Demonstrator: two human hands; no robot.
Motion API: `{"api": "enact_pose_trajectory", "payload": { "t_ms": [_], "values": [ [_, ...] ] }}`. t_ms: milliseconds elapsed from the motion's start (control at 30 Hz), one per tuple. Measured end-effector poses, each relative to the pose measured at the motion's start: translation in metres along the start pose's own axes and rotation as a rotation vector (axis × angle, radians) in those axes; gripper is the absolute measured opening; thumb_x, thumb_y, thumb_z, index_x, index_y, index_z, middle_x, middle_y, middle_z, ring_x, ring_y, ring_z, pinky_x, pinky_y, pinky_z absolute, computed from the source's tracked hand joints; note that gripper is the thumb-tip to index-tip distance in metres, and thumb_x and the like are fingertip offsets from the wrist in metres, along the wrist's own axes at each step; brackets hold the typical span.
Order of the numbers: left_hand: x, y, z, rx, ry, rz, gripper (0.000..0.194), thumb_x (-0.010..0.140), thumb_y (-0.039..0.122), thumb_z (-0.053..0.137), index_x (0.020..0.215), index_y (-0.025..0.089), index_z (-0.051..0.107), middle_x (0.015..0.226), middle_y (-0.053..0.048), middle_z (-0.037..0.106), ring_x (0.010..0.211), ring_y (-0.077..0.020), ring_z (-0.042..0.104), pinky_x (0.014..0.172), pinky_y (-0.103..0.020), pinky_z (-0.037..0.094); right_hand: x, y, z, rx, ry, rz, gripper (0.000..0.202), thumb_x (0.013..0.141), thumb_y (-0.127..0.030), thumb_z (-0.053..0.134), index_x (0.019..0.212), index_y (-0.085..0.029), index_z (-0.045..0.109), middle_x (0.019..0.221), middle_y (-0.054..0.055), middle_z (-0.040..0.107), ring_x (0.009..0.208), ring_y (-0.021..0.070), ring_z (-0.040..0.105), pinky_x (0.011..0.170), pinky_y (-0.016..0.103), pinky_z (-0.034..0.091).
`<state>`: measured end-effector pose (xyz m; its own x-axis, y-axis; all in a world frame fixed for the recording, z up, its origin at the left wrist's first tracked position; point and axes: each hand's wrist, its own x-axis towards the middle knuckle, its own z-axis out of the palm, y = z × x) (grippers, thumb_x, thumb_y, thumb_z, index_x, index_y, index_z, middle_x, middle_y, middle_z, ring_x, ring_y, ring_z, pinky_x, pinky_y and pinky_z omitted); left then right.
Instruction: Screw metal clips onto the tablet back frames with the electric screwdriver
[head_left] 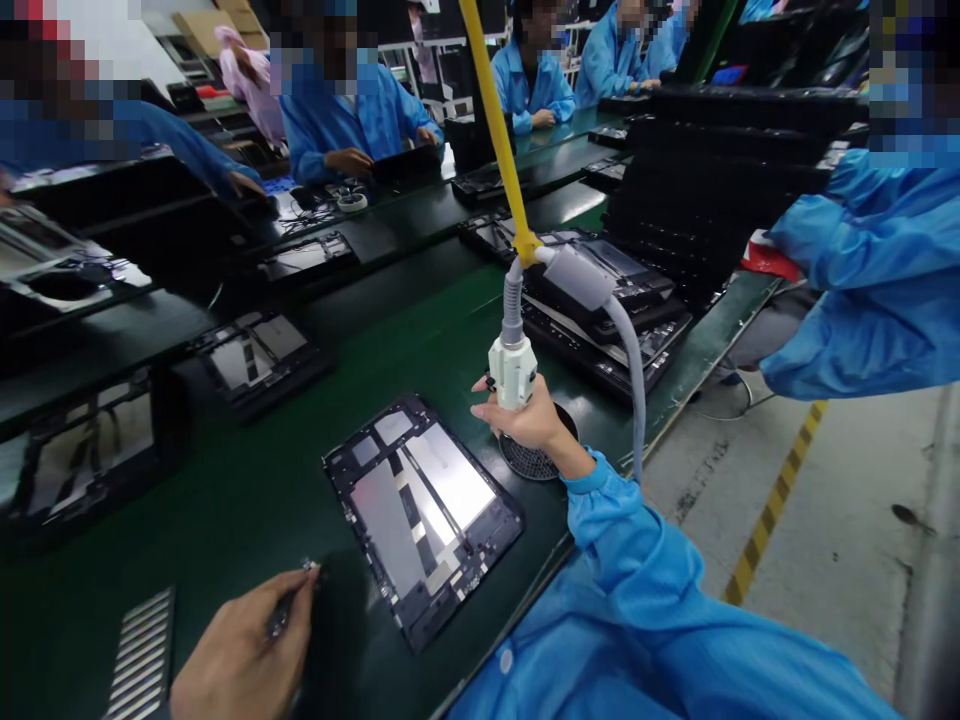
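Note:
My left hand point(244, 645) is low at the left, its thumb and fingers pinched on a small dark part point(281, 612) too small to identify. My right hand point(529, 415) is wrapped round a white-green handheld tool point(513, 372), which hangs from a grey ribbed hose point(512, 300). Between my hands an opened tablet point(424, 510) lies on the green table point(285, 480), its silver inner plates and dark frame facing up. Beneath my right hand is a round black mesh disc point(536, 455), partly hidden. A striped metallic strip point(142, 650) lies left of my left hand.
More opened tablets point(259, 355) lie at the left. Stacked devices point(600, 290) stand behind my right hand. A yellow pole point(495, 120) and a grey hose point(636, 380) cross the view. People in blue point(367, 110) sit opposite; another person's sleeve point(862, 270) is at the right.

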<state>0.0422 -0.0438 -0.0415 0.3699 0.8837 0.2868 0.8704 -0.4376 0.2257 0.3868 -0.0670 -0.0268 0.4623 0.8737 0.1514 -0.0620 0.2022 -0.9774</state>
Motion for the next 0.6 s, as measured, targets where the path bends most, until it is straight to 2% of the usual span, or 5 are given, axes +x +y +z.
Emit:
{"api": "enact_pose_trajectory", "payload": {
  "t_ms": [167, 333, 400, 467, 600],
  "values": [
    [0.004, 0.012, 0.014, -0.01, -0.067, 0.002, 0.029, 0.087, 0.045, 0.05, 0.091, 0.023, 0.069, 0.086, -0.003, 0.075, 0.065, -0.019, 0.068, 0.056, -0.028, 0.05, 0.0, 0.001, -0.001, -0.024, -0.008, 0.008, 0.03, 0.062, -0.026, 0.077, 0.088, -0.015, 0.066, 0.043, -0.008, 0.053, 0.036, 0.01, 0.047, 0.04, 0.025, 0.041],
    [0.008, 0.04, 0.033, -0.123, 0.06, 0.127, 0.028, 0.087, 0.033, 0.046, 0.086, 0.018, 0.07, 0.076, -0.004, 0.072, 0.06, -0.0168, 0.066, 0.056, -0.026, 0.049, -0.009, -0.026, 0.01, -0.025, -0.003, -0.088, 0.027, 0.068, -0.027, 0.075, 0.091, -0.017, 0.065, 0.045, -0.007, 0.055, 0.037, 0.0105, 0.05, 0.043, 0.027, 0.044],
    [0.009, 0.05, 0.04, -0.177, 0.075, 0.176, 0.026, 0.087, 0.028, 0.045, 0.086, 0.017, 0.069, 0.072, -0.004, 0.07, 0.061, -0.0167, 0.065, 0.057, -0.026, 0.049, -0.013, -0.043, 0.026, 0.002, -0.034, -0.139, 0.026, 0.07, -0.027, 0.074, 0.093, -0.018, 0.064, 0.046, -0.007, 0.056, 0.038, 0.0114, 0.052, 0.044, 0.028, 0.046],
    [0.009, 0.055, 0.044, -0.246, 0.054, 0.194, 0.026, 0.088, 0.025, 0.045, 0.087, 0.017, 0.069, 0.072, -0.004, 0.068, 0.063, -0.0164, 0.064, 0.058, -0.026, 0.049, -0.016, -0.054, 0.052, 0.037, -0.126, -0.137, 0.026, 0.071, -0.027, 0.073, 0.093, -0.019, 0.063, 0.046, -0.007, 0.056, 0.039, 0.0122, 0.053, 0.045, 0.029, 0.047],
    [0.006, 0.053, 0.049, -0.417, 0.032, 0.101, 0.025, 0.09, 0.027, 0.047, 0.098, 0.017, 0.068, 0.075, -0.003, 0.067, 0.064, -0.0147, 0.063, 0.06, -0.025, 0.051, -0.014, -0.049, 0.114, 0.054, -0.325, -0.037, 0.024, 0.068, -0.026, 0.073, 0.089, -0.019, 0.065, 0.047, -0.007, 0.056, 0.04, 0.0121, 0.053, 0.044, 0.028, 0.048]
  ]
}}
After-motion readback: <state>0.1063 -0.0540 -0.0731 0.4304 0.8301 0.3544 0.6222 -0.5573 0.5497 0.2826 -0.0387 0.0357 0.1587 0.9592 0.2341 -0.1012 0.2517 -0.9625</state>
